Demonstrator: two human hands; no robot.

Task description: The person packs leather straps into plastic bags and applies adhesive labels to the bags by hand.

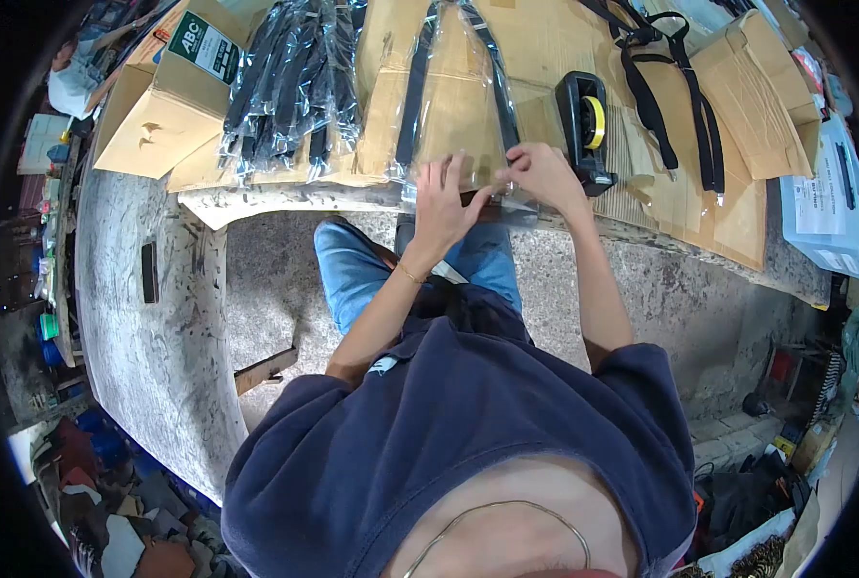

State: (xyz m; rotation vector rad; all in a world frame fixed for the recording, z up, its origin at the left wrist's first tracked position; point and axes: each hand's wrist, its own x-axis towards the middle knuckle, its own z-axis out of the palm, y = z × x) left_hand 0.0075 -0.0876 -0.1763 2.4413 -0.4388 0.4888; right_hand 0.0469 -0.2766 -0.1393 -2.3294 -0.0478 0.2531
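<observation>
Straps (413,104) in a clear bag (456,96) lie before you in the head view, on cardboard (379,106) at the table's (328,197) near edge. Your left hand (442,207) rests on the bag's near end, fingers apart. Your right hand (546,179) curls at its near right corner; I cannot tell whether it pinches the film. Beside that hand sits a tape dispenser (572,114).

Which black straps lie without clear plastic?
The right straps, beyond the tape dispenser; the left pile and the middle straps by the left hand are in plastic.
</observation>
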